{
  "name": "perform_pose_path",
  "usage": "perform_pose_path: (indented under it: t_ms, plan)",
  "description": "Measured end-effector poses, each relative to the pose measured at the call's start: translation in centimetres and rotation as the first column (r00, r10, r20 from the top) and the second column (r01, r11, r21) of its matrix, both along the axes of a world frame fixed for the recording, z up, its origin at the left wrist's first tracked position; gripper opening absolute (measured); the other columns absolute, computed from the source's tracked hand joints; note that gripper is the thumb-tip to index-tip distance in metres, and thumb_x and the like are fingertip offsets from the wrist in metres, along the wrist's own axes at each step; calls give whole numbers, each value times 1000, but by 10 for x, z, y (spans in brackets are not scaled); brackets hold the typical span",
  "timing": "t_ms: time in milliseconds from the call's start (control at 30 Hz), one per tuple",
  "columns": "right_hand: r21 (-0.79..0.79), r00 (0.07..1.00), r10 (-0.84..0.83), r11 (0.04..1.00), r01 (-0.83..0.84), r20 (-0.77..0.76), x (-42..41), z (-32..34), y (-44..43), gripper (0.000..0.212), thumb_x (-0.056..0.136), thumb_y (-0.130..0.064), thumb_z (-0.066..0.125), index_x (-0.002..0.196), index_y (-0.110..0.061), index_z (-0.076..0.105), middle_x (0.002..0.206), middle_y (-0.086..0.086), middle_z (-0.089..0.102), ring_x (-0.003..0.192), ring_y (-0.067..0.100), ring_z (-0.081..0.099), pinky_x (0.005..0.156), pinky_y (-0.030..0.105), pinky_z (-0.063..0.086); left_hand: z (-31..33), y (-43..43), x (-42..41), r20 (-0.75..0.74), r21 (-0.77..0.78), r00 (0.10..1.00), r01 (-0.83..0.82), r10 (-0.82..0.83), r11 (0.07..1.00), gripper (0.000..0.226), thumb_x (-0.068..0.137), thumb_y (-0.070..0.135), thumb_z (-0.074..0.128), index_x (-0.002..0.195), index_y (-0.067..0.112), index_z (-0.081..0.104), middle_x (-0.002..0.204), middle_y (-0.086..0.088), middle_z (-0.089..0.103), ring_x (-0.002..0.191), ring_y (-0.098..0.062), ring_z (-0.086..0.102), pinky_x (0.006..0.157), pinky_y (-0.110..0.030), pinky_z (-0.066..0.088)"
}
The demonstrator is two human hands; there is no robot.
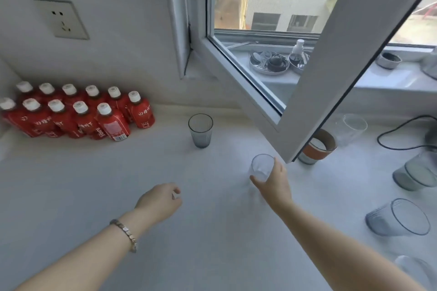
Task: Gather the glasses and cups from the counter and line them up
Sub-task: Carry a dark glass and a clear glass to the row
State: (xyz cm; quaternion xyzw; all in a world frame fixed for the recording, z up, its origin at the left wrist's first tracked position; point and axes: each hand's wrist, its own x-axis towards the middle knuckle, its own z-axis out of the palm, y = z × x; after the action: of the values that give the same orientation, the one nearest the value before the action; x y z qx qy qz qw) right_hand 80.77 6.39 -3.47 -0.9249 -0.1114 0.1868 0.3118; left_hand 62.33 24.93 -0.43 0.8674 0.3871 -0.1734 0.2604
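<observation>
A grey ribbed glass (200, 130) stands upright on the white counter (118, 184). My right hand (275, 183) grips a small clear glass (260, 166) just right of centre, near the open window's lower corner. My left hand (160, 201) hovers over the counter with fingers curled in and nothing in it. A brown and white banded cup (318, 147) sits partly behind the window frame. A clear glass (352, 129) stands further right. Two grey glasses (413, 172) (397, 218) are at the right edge, and another clear glass (416, 269) shows at the bottom right.
An open window sash (307, 101) juts over the counter above the cups. Several red juice bottles (78, 113) stand at the back left by the wall. A black cable (399, 134) loops at the far right. Dishes (269, 61) sit on the sill.
</observation>
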Motion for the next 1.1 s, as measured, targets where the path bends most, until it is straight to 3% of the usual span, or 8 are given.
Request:
perform_pose_path:
  t_ms: [100, 200, 367, 433, 533, 633, 800, 1100]
  plan:
    - [-7, 998, -58, 998, 58, 11, 1, -4, 3, 88, 74, -30, 76, 144, -12, 26, 145, 6, 37, 128, 24, 47, 100, 35, 43, -10, 20, 24, -1, -12, 1000, 16, -16, 1000, 35, 89, 26, 48, 122, 18, 56, 118, -2, 63, 110, -22, 59, 92, -28, 45]
    - [-47, 1000, 7, 999, -8, -9, -5, -4, 2, 91, 68, -32, 79, 141, -13, 29, 140, 3, 42, 125, 21, 49, 98, 35, 46, -14, 38, 56, 83, 41, 996, -42, 39, 998, 39, 88, 25, 51, 125, 12, 50, 128, -9, 56, 116, -28, 55, 97, -34, 45]
    - [-124, 968, 245, 961, -249, -47, -18, 7, 1, 98, 63, -42, 80, 144, -24, 28, 135, -7, 41, 124, 14, 49, 97, 29, 46, -8, 71, 115, 334, -57, 936, -99, 113, 993, 105, 77, 33, 72, 149, 8, 1, 159, -11, 6, 146, -24, 16, 117, -37, 22]
    - [-144, 956, 290, 945, -294, -47, -20, 15, 2, 95, 63, -45, 79, 142, -28, 29, 134, -11, 41, 123, 11, 49, 95, 28, 47, -12, 84, 136, 348, -131, 930, -75, 117, 989, 116, 71, 32, 78, 149, 12, -5, 160, -6, -2, 148, -19, 9, 118, -33, 17]
    - [-151, 954, 296, 942, -299, -40, -19, 24, 3, 93, 64, -46, 78, 141, -31, 29, 132, -14, 40, 122, 10, 49, 94, 27, 46, -26, 97, 156, 364, -218, 923, -43, 122, 975, 108, 67, 29, 81, 148, 16, 11, 155, -6, 24, 142, -20, 28, 111, -31, 29]
    - [-157, 948, 318, 935, -318, -26, -17, 29, 4, 93, 65, -46, 78, 142, -30, 28, 135, -13, 37, 123, 11, 48, 96, 26, 45, -34, 94, 159, 413, -191, 899, -74, 149, 979, 86, 65, 27, 82, 136, 20, 34, 134, -5, 51, 121, -22, 50, 90, -26, 38]
    - [-162, 940, 341, 926, -340, -25, -15, 33, -1, 95, 64, -46, 79, 142, -29, 27, 137, -11, 36, 123, 14, 48, 96, 27, 45, -27, 61, 133, 494, -71, 866, -50, 79, 996, 71, 62, 23, 82, 122, 13, 45, 124, -4, 53, 115, -20, 51, 89, -24, 38]
    - [-210, 827, 561, 810, -547, 8, -33, 49, -17, 90, 65, -45, 78, 138, -21, 31, 138, -4, 39, 125, 18, 43, 96, 27, 42, 21, -26, 22, 532, -100, 827, -148, 179, 984, 77, 59, 26, 84, 125, 25, 44, 114, 6, 53, 107, -9, 52, 87, -19, 37]
